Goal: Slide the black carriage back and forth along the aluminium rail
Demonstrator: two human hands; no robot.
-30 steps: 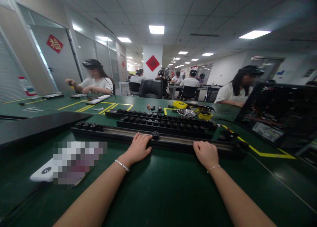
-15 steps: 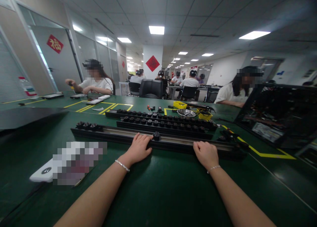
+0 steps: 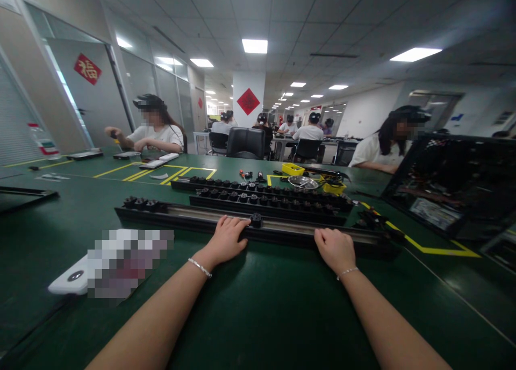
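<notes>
A long black rail (image 3: 282, 227) with a silver channel lies across the green table (image 3: 262, 305) in front of me. My left hand (image 3: 223, 241) rests on its near edge, fingers stretched flat beside a small black knob (image 3: 255, 220) that sits on the rail. My right hand (image 3: 334, 249) lies on the rail further right, with its fingers curled over the near edge. Several black knobs (image 3: 141, 203) sit at the rail's left end. Two more black rails (image 3: 262, 195) full of knobs lie just behind.
A white device (image 3: 74, 277) lies at the near left. A dark open case (image 3: 451, 184) stands at the right. Yellow bins (image 3: 293, 169) and a metal dish (image 3: 303, 183) sit further back. Other people work at the left and right of the table. Yellow tape marks the surface.
A large dark panel at the far left has slid out of view to the left, with only a thin edge showing. My hands have stayed on the rail.
</notes>
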